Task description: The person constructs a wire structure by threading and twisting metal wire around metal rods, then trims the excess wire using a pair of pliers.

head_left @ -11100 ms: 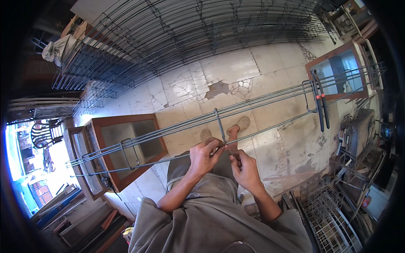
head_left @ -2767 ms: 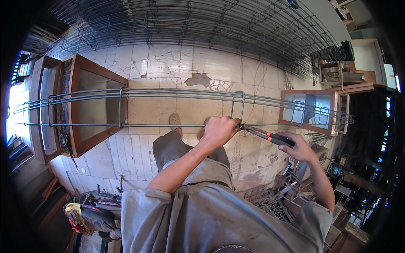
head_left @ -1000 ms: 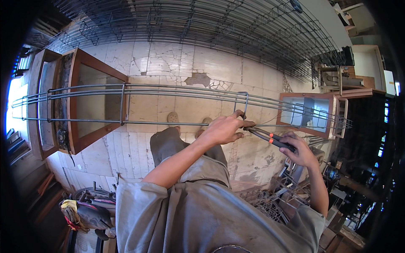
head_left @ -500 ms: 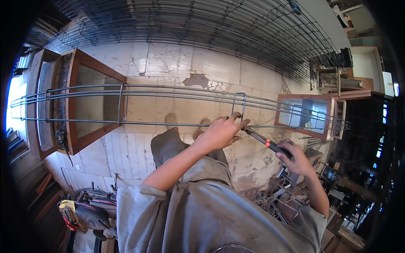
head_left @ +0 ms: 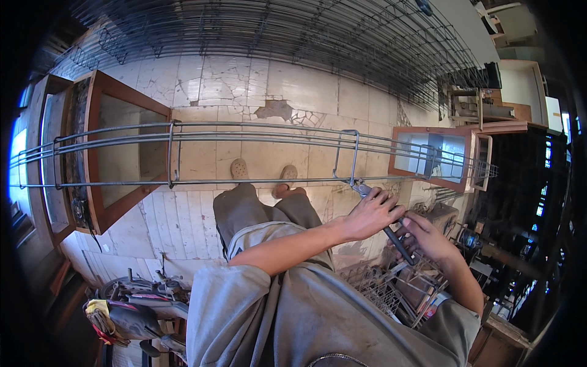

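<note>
Here the rebar cage [head_left: 244, 137] spans the frame's middle from left to right, long, stiff and probably heavy, best gripped at a stirrup [head_left: 346, 156]. The left hand [head_left: 371, 213] wraps the pliers [head_left: 382, 220] near their head at the lower bar; the right hand [head_left: 425, 235], lower right, clenches the handles.
</note>
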`<state>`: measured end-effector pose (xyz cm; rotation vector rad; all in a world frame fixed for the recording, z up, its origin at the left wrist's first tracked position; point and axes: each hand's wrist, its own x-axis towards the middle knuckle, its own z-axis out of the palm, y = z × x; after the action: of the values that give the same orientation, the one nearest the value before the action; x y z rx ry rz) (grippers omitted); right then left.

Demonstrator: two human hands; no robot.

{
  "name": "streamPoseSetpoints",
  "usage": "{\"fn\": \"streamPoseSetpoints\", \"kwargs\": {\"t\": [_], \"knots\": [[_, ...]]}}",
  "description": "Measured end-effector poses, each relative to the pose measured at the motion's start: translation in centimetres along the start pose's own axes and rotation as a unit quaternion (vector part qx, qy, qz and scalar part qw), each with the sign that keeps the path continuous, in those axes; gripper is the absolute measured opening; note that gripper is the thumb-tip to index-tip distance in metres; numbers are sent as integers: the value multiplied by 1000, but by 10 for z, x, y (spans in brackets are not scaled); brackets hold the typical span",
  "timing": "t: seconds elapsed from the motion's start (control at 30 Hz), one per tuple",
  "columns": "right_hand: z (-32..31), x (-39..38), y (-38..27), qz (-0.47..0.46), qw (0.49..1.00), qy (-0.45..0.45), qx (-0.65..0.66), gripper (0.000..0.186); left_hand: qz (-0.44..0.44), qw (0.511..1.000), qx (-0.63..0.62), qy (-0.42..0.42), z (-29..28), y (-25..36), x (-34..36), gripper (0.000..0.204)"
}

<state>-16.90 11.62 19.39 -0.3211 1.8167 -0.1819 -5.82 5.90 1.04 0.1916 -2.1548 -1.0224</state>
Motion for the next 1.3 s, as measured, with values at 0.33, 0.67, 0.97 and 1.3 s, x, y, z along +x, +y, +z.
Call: {"fn": "streamPoseSetpoints", "kwargs": {"t": [0.33,0.67,0.97,1.3], "knots": [[48,-27,9,-233,579,318,-714,68,-65,991,-114,-14,-5,-8,8,29],[2,-5,-14,69,983,82,148,30,-7,994,74,-76,-22,12,17,48],[45,-23,-5,-223,509,300,-775,81,-27,994,42,-98,-19,6,23,45],[12,-6,-4,-154,858,172,-459,49,-208,765,-465,393,-203,-51,95,33]]}}
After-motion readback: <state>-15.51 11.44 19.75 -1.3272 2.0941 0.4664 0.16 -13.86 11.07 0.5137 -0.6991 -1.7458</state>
